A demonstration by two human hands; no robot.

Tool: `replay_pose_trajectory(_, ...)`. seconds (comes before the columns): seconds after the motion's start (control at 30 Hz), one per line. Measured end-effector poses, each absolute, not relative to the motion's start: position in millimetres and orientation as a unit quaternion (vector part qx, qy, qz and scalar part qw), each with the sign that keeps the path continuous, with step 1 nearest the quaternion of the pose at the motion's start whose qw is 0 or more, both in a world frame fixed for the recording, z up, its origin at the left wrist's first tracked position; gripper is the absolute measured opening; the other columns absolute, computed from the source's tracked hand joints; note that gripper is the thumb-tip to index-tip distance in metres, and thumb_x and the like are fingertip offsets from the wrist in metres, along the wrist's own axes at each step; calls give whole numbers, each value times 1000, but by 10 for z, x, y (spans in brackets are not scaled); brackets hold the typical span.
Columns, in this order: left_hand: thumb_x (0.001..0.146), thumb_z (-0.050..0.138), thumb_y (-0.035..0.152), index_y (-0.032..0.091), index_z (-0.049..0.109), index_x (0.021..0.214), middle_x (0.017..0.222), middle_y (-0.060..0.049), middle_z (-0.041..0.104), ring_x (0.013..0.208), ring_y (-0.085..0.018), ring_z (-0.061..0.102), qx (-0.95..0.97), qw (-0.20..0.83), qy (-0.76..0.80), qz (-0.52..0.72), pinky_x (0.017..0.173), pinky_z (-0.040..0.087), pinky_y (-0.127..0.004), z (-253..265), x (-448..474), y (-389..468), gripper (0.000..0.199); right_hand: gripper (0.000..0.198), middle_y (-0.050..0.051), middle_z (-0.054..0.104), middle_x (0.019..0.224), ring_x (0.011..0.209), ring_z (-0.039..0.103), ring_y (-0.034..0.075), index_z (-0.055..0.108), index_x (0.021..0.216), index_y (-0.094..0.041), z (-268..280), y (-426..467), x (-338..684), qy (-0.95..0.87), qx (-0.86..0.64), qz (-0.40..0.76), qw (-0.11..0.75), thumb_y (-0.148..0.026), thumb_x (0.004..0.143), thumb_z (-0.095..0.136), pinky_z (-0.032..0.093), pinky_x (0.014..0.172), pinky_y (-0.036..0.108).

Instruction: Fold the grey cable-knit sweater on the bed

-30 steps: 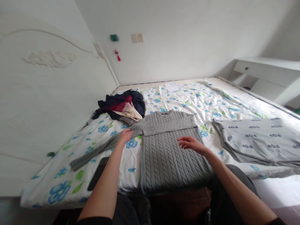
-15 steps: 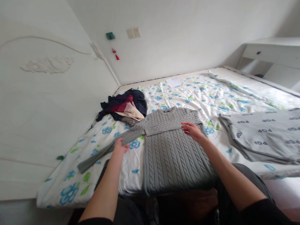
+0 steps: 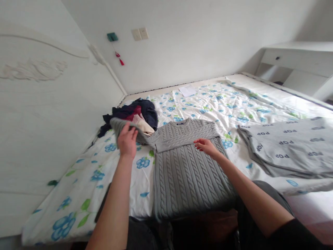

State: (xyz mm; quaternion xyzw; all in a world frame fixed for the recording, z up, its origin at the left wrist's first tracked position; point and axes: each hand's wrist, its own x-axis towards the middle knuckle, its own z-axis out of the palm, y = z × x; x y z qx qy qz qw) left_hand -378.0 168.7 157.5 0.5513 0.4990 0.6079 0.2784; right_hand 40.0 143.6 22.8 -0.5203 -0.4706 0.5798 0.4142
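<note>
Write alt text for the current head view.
A person's left hand holds up one sleeve of a gray cable-knit sweater on a floral sheet; the other sleeve lies folded across it, the right hand above. A clothes pile and gray printed fabric lie nearby.

Grey with braided ribs on the cable-knit sweater (image 3: 187,170) in the grip of the left hand (image 3: 127,141). White with blue flowers and green leaves on the cloth sheet (image 3: 80,180) beneath the grip; navy, maroon and cream in the crumpled clothes pile (image 3: 148,111) beyond it. Light grey with dark POP lettering on the flat garment (image 3: 293,148) well right.
</note>
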Motion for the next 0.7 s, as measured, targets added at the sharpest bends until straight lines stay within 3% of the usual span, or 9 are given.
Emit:
replay_pose_trajectory(0.07, 93, 79, 56, 23, 73, 150, 160, -13, 72, 152, -32, 64, 642, 331, 454, 522, 128, 50, -49, 1569, -3284, 1622, 66, 20, 2, 81, 88, 76, 72, 16, 83, 104, -20, 155, 1459, 416, -504, -527, 562, 389, -21, 85, 76, 53, 68, 23)
replay_pose_trajectory(0.17, 98, 73, 52, 23, 86, 129, 140, -13, 84, 131, -31, 77, 752, 333, 455, 343, 117, 59, -45, 1483, -2559, 1334, 44, 19, 1, 79, 80, 73, 72, 17, 84, 104, -20, 36, 1497, 449, -549, -537, 534, 354, -20, 86, 77, 53, 68, 24)
replay_pose_trajectory(0.3, 107, 64, 44, 25, 89, 105, 110, -8, 89, 104, -26, 81, 836, 276, 450, 151, 103, 60, -39, 1328, -1748, 689, 31, 20, 0, 78, 76, 70, 71, 17, 85, 105, -19, -85, 1546, 474, -564, -548, 514, 342, -19, 86, 79, 53, 67, 24)
replay_pose_trajectory(0.37, 108, 67, 56, 25, 87, 95, 95, -7, 87, 94, -25, 80, 851, 312, 414, 78, 93, 59, -35, 1237, -1379, 258, 39, 19, 0, 77, 75, 69, 70, 16, 85, 102, -20, -124, 1571, 479, -554, -552, 517, 349, -19, 84, 81, 52, 66, 23)
replay_pose_trajectory(0.53, 89, 70, 94, 27, 82, 98, 78, -5, 79, 73, -25, 75, 810, 503, 302, 1, 71, 53, -35, 890, -608, -796, 68, 16, -2, 72, 66, 61, 64, 14, 83, 91, -21, -153, 1644, 524, -484, -579, 540, 372, -17, 75, 86, 49, 63, 22)
replay_pose_trajectory(0.6, 87, 67, 97, 28, 79, 104, 78, -6, 77, 72, -27, 74, 791, 521, 321, 15, 68, 53, -37, 781, -419, -1022, 73, 17, -2, 73, 69, 62, 64, 14, 82, 91, -20, -136, 1679, 561, -449, -584, 553, 389, -17, 74, 85, 49, 63, 22)
replay_pose_trajectory(0.7, 94, 62, 92, 31, 77, 109, 85, -8, 78, 84, -31, 79, 791, 508, 339, 46, 74, 55, -39, 781, -280, -1091, 65, 20, 0, 75, 77, 66, 67, 14, 79, 93, -20, -106, 1740, 632, -389, -586, 563, 434, -20, 74, 86, 52, 63, 22)
